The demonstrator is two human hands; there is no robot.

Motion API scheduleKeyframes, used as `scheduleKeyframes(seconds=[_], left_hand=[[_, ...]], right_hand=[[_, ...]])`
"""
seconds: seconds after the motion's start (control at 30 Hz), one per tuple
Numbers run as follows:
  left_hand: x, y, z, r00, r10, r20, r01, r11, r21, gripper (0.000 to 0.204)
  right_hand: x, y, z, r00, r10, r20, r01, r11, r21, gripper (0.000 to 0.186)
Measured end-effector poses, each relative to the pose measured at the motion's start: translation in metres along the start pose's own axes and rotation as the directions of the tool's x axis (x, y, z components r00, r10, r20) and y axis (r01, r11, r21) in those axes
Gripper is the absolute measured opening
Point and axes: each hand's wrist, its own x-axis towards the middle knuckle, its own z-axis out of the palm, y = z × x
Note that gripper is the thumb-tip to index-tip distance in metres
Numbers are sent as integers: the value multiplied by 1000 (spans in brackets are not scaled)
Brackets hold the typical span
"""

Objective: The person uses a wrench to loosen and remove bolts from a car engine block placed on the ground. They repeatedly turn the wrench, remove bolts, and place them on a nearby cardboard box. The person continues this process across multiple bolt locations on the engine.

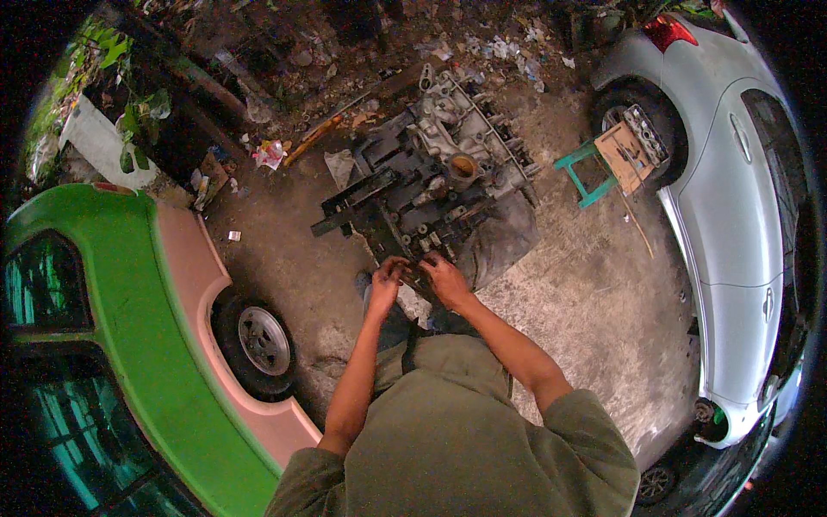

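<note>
A disassembled engine block [457, 121] and several dark metal parts [396, 189] lie in a pile on a grimy dark sheet [504, 246] in front of me. At the pile's near edge, my left hand [388, 280] is closed on a small dark piece, too small and dim to name. Just right of it, my right hand [444, 280] has its fingers curled at the same dark area; what they grip is hidden among the parts. A round opening with a rusty-brown inside [463, 165] shows on the engine.
A green and pink car [146, 327] stands close on my left, a silver car [732, 215] on my right. A green stool [586, 194] carries cardboard [622, 151] and metal parts by the silver car's wheel. A yellow bar [303, 148] and scattered litter lie along the back.
</note>
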Motion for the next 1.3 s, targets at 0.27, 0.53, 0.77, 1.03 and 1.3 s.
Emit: scheduleKeyframes(seconds=[0.27, 0.53, 0.77, 1.03, 1.3], left_hand=[[-2, -11, -11, 999, -31, -19, 29, 996, -86, 20], [-4, -6, -8, 992, 123, -20, -122, 992, 15, 18], [-13, 19, -4, 941, 336, -42, -256, 787, 562, 37], [-18, 28, -9, 916, 389, 95, -314, 551, 773, 65], [-18, 16, -5, 941, 256, 220, -328, 536, 778, 84]], right_hand=[[-2, 31, 17, 881, 451, -142, 3, 295, 955, 19], [10, 70, 41, 658, 747, 96, 163, -265, 950, 17], [13, 65, 22, 702, 693, 166, -12, -222, 975, 19], [19, 70, 18, 666, 680, 306, -121, -305, 944, 18], [23, 77, 25, 589, 678, 440, -85, -489, 868, 27]])
